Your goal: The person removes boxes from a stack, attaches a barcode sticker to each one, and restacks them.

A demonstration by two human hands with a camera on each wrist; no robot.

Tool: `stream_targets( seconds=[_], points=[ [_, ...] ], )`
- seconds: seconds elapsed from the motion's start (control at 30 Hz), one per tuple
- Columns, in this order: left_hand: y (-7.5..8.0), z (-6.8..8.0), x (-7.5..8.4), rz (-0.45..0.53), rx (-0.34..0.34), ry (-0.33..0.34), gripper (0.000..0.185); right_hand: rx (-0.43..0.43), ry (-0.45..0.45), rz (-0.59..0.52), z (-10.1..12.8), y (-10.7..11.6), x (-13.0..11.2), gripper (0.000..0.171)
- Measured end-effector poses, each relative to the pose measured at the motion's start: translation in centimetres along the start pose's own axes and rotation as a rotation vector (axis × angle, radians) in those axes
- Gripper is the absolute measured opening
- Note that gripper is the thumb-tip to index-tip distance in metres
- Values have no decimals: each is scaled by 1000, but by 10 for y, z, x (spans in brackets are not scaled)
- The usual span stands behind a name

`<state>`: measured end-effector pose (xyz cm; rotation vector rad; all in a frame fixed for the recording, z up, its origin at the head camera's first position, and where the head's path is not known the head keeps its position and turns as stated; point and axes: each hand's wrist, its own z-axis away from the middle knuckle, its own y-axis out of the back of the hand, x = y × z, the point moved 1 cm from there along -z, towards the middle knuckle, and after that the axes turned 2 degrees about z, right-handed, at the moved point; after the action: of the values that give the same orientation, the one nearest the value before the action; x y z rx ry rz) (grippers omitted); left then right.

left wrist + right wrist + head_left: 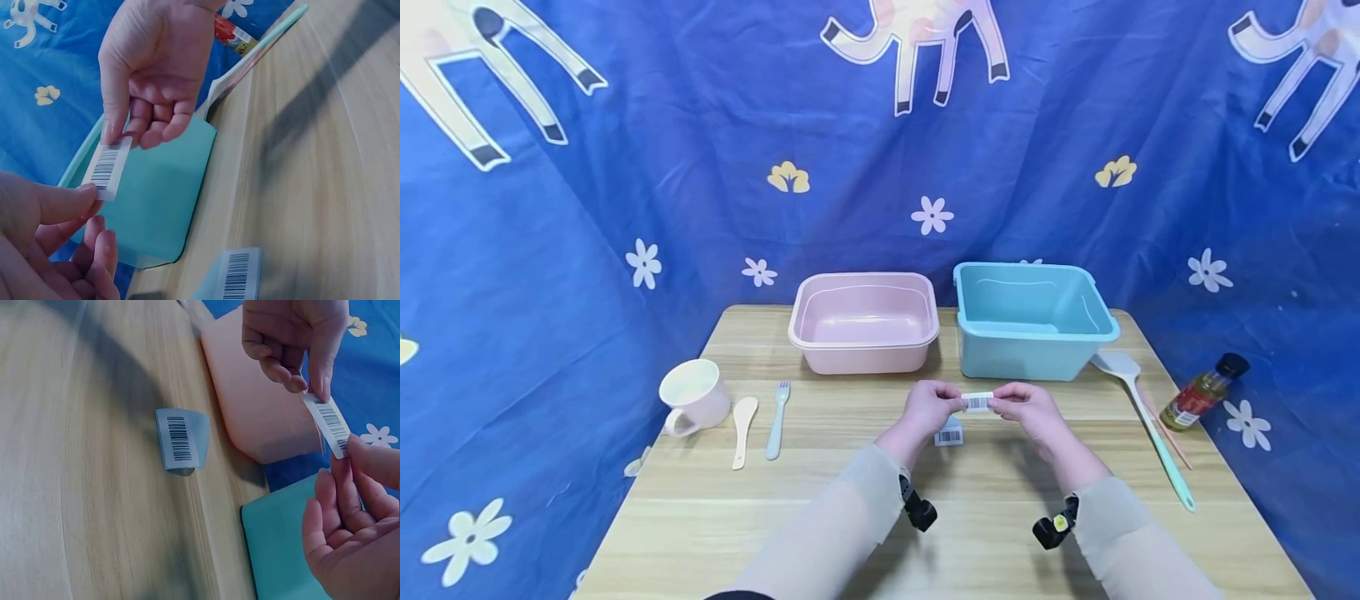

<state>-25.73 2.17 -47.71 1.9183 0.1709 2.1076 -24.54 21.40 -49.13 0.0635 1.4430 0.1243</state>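
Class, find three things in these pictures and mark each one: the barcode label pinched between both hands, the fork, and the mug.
Barcode label [329, 425]: right wrist view, on its printed face.
Fork [777, 428]: head view, on its handle.
Mug [707, 409]: head view, on its outer wall.

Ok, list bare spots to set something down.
Bare tabletop: front left, between spoon, fork and left sleeve; right, between right sleeve and spatula. Crowded: back, with pink basin and turquoise basin; centre, with left hand, right hand and barcode label.

left of the fork [777, 423] lie the spoon [742, 427] and mug [698, 393]; right, two barcode labels [977, 402], the spatula [1156, 439] and bottle [1199, 400]; behind right, two tubs [867, 361].
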Motion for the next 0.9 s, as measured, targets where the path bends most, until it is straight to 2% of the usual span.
stream_targets(
  seconds=[0.2, 0.4, 0.73, 0.9],
  points=[
    [-5, -5, 2, -19, -12, 24, 10, 76, 17, 76, 1, -1, -4, 22],
    [-16, -16, -2, -24, -15, 27, 14, 180, 53, 93, -3, 0, 7, 8],
    [-49, -36, -4, -70, 32, -64, 17, 334, 60, 100, -10, 12, 18, 18],
    [-68, -43, -2, -49, 52, -41, 15, 421, 61, 120, -14, 19, 21, 16]
  ],
)
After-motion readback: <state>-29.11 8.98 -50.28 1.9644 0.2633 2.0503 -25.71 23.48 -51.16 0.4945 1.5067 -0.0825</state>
